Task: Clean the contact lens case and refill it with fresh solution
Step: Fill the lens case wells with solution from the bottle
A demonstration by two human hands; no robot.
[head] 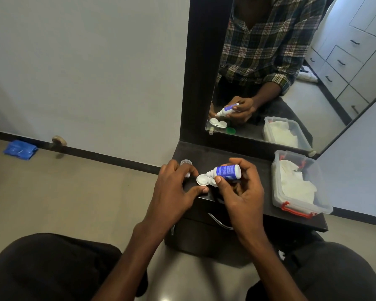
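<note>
My right hand [243, 192] grips the solution bottle [226, 172], thumb curled under its blue label and fingers wrapped over the top, so the bottle lies nearly on its side with the white nozzle pointing left and down. The nozzle tip sits right over the open well of the contact lens case [203, 180], which rests on the dark shelf [258, 170] near its front left corner. Only 1 well of the white case shows clearly; the other is hidden under the bottle and my right thumb. My left hand [174, 187] steadies the case: the fingers curl down behind it and the thumb presses against its near edge, pinching it in place. A small clear cap [186, 162] stands on the shelf just behind my left fingers. A clear plastic box [300, 205] with red latches sits at the shelf's right end, well apart from the case, holding crumpled white tissue [295, 183]. The mirror [269, 72] behind the shelf reflects the bottle, the case and a green cap beside the case
</note>
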